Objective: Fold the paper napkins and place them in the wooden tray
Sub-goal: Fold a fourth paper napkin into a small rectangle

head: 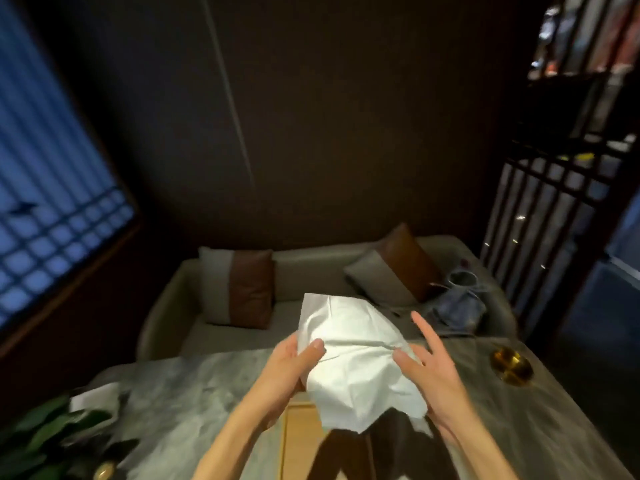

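Note:
A white paper napkin (353, 355) hangs crumpled and partly unfolded in the air above the table. My left hand (291, 372) grips its left edge, thumb on top and fingers underneath. My right hand (429, 368) touches the napkin's right side with the thumb, its fingers spread and pointing away. Below the napkin lies the wooden tray (298, 441), light-coloured, with only its left part showing; the napkin's shadow and my arms cover the remainder.
The grey marble-look table (194, 403) has a gold dish (512, 366) at the right and green leaves (52, 438) at the front left. Behind it stands a beige sofa (304, 271) with brown-and-grey cushions and blue cloth (457, 306).

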